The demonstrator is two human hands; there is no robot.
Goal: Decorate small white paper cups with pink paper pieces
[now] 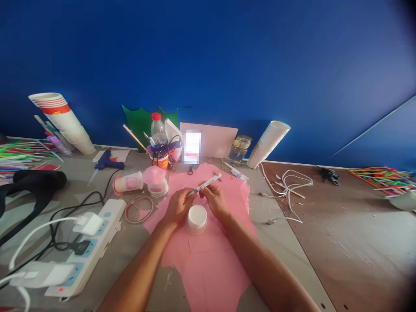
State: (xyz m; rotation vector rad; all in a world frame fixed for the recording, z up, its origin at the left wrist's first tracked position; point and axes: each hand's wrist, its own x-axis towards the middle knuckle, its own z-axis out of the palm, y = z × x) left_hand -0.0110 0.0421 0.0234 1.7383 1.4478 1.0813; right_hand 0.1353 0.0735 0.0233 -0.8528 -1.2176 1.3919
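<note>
Both my hands are on a white marker pen (212, 179) with a blue-green band near its lower end. My left hand (180, 206) pinches that lower end, and my right hand (214, 198) has its fingers closed on the barrel. Whether the cap is on or off is hidden by my fingers. Just below the hands, a white paper cup (197, 219) rests bottom-up on a sheet of pink paper (214, 268). Left of the paper sit a cup with a pink paper top (157, 182) and a cup lying on its side (130, 182).
A white power strip (94, 249) with plugs and cables lies at left, near a roll of tape (139, 209) and a blue glue gun (108, 160). Stacked cups (269, 143), a glass jar (239, 149) and a lit phone (191, 146) stand at the back. White cables (289, 186) lie at right.
</note>
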